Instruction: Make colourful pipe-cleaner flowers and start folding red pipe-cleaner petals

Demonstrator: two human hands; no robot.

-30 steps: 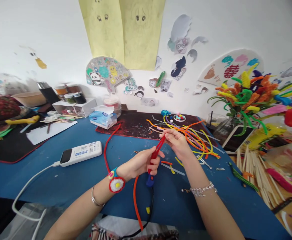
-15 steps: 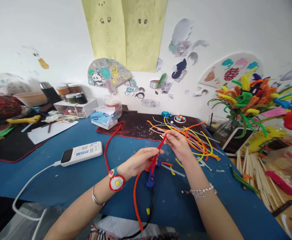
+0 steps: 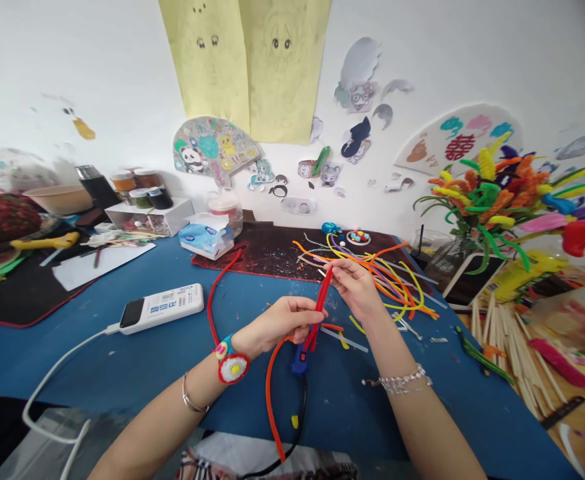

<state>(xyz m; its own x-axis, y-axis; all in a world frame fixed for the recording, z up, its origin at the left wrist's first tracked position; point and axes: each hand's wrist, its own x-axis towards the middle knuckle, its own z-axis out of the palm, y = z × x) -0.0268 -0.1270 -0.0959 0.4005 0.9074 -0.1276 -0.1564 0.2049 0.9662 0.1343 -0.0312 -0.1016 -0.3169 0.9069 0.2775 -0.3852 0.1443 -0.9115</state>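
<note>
My left hand (image 3: 277, 323) is closed around the lower part of a red pipe cleaner (image 3: 319, 308) held up over the blue table (image 3: 137, 360). My right hand (image 3: 355, 287) pinches its upper end, fingers pressed together. A blue tool with a black cable (image 3: 300, 363) lies just below my left hand. A longer orange-red pipe cleaner (image 3: 271, 393) curves from under my left hand toward the table's near edge. A felt flower band (image 3: 232, 365) sits on my left wrist, a beaded bracelet (image 3: 405, 380) on my right.
A pile of loose coloured pipe cleaners (image 3: 387, 273) lies behind my right hand on a dark mat (image 3: 272, 250). A white power strip (image 3: 162, 307) lies to the left, a tissue pack (image 3: 206, 237) beyond it. A pipe-cleaner bouquet (image 3: 497, 193) and wooden sticks (image 3: 502, 333) are at the right.
Both hands keep hold of the red pipe cleaner. It stands slightly more upright now, and my left hand's fingers have shifted a little along it.
</note>
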